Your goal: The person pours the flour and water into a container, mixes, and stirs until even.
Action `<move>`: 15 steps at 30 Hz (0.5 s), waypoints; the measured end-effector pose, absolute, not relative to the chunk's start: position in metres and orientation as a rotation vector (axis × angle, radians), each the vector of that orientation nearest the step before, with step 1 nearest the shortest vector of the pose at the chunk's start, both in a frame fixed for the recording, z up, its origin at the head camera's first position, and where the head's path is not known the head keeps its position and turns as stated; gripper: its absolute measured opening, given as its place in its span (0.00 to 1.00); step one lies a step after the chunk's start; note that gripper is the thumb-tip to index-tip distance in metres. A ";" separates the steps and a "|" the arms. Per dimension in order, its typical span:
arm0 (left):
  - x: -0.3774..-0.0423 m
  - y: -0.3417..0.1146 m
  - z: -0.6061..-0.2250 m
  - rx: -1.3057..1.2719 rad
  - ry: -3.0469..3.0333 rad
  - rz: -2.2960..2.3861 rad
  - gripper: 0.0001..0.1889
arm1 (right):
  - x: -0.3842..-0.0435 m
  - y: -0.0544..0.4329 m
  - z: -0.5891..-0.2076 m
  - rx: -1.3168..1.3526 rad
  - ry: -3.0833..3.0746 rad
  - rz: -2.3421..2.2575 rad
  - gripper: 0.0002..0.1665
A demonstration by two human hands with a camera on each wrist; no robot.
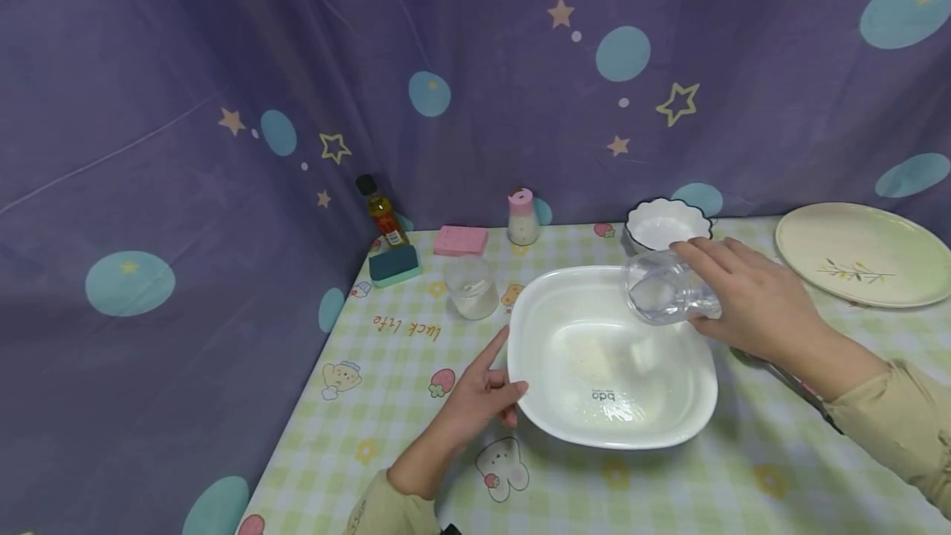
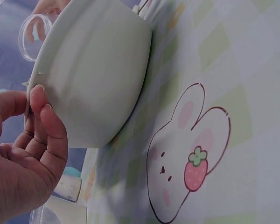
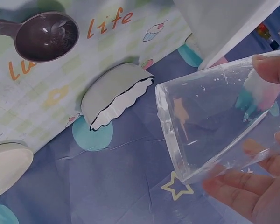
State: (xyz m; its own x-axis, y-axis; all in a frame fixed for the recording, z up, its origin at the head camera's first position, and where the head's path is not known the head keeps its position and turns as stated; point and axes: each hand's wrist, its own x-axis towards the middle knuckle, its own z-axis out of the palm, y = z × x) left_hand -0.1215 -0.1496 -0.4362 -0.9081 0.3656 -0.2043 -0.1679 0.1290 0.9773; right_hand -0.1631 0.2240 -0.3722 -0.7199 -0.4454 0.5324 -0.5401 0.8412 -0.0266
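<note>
A large white basin (image 1: 538,304) stands on the checked tablecloth, with a pale patch and a shiny wet area on its bottom. My left hand (image 1: 479,390) pinches its left rim, thumb on one side and fingers under the edge, as the left wrist view shows. Over the basin's far right rim, a clear cup (image 1: 657,291) lies tipped almost on its side, mouth toward the basin. My right hand (image 1: 758,300) grips this cup around its base end. In the right wrist view, some clear liquid and droplets show inside the cup (image 3: 205,112).
Behind the basin stand a glass of white powder (image 1: 473,300), a pink-lidded shaker (image 1: 523,221), a pink sponge (image 1: 461,241), a green sponge (image 1: 395,266) and an oil bottle (image 1: 386,217). A scalloped bowl (image 1: 664,228), an oval plate (image 1: 862,250) and a brown ladle (image 3: 46,39) lie rightward.
</note>
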 end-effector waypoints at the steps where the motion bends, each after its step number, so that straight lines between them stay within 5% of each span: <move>1: -0.121 -0.150 -0.436 0.190 2.018 1.832 0.43 | -0.163 0.224 -0.372 0.724 -2.494 0.241 0.57; 15: -0.122 -0.149 -0.435 0.169 2.036 1.814 0.43 | -0.165 0.224 -0.374 0.751 -2.458 0.216 0.57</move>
State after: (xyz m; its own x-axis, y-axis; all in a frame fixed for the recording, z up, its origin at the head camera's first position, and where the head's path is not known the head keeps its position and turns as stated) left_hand -0.1216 -0.1492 -0.4354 -0.9099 0.3530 -0.2180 -0.1760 0.1473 0.9733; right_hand -0.1649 0.2239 -0.3745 -0.6894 -0.4676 0.5533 -0.5569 0.8305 0.0080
